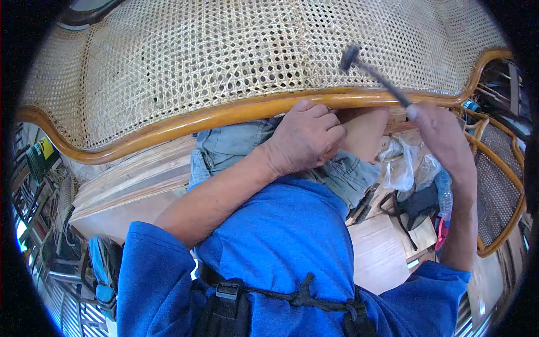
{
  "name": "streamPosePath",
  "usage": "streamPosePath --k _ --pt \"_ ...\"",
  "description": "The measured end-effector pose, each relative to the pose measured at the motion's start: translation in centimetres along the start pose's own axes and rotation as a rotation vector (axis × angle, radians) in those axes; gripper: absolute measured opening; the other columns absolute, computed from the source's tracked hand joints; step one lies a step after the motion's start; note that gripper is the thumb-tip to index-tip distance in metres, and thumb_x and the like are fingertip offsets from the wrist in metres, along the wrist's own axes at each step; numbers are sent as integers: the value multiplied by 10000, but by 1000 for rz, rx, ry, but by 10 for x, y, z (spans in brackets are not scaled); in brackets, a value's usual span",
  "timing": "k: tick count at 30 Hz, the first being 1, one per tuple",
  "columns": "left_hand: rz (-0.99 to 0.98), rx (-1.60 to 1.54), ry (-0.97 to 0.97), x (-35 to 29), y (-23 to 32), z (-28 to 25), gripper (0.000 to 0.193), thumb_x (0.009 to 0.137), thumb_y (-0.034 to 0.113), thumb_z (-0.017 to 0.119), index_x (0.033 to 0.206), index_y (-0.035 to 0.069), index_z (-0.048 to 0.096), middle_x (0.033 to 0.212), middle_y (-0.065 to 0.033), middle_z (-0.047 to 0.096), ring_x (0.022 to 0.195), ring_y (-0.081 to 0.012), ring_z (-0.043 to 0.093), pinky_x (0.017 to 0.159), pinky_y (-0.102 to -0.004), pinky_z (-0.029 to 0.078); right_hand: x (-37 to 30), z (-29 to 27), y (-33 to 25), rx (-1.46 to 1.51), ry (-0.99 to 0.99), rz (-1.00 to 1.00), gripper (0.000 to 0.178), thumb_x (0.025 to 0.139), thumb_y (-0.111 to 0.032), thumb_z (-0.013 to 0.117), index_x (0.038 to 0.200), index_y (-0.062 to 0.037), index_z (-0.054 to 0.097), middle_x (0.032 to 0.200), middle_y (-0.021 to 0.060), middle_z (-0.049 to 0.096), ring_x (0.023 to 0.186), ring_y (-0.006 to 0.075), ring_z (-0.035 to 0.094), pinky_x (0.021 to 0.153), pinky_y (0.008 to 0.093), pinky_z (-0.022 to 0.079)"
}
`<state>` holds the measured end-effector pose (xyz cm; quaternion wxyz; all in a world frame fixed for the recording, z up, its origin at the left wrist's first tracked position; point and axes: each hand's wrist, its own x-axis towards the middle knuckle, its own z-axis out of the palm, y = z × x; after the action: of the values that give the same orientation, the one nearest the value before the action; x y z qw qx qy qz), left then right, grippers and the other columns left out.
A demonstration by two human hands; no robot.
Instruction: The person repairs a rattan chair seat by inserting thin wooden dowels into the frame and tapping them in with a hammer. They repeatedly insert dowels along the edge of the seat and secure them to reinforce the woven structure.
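Note:
A hammer (382, 78) is raised in my right hand (438, 132), its dark head above the woven cane panel (224, 50). My left hand (309, 135) is closed against the lower edge of the varnished wooden frame (241, 114), with its thumb and fingertips pressed at the rail. Whether a small piece sits between those fingers is hidden. The cane webbing fills the frame and runs up to this curved brown rail. The frame lies across my lap, over grey-green trousers (230, 146).
Stacked boards (135, 180) lie under me on the left. To the right are a clear plastic bag (401, 165), a black bag with straps (418, 205) and a plastic bottle (443, 194). Another cane-panelled frame (497, 180) leans at the far right.

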<state>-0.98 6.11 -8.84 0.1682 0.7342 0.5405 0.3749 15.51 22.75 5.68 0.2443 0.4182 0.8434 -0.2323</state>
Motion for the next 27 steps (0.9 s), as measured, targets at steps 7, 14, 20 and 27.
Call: streamPosePath --k 7,14,20,27 --pt "-14 26 -30 2 1 -3 140 662 172 676 762 146 582 691 6 525 685 -180 525 627 -330 388 -3 -1 -6 97 23 84 440 918 -373 457 792 42 532 671 194 504 627 325 460 626 408 401" --pt "-27 6 -29 0 3 -2 135 658 166 670 759 146 583 713 7 548 688 -180 529 624 -331 384 -8 5 -2 125 48 55 438 903 -386 465 808 29 562 738 234 563 705 391 548 645 438 425" --pt "-15 1 -29 2 2 -2 141 653 162 669 762 147 582 714 6 549 685 -183 528 630 -330 387 -15 20 2 1 -26 103 428 889 -410 491 816 4 571 709 213 566 677 389 557 613 444 424" --pt "-8 -11 -35 3 3 -5 130 664 137 657 767 141 578 731 6 564 701 -187 538 648 -336 395 -18 37 5 24 18 119 381 881 -381 529 853 -5 586 693 203 559 660 355 566 609 400 440"
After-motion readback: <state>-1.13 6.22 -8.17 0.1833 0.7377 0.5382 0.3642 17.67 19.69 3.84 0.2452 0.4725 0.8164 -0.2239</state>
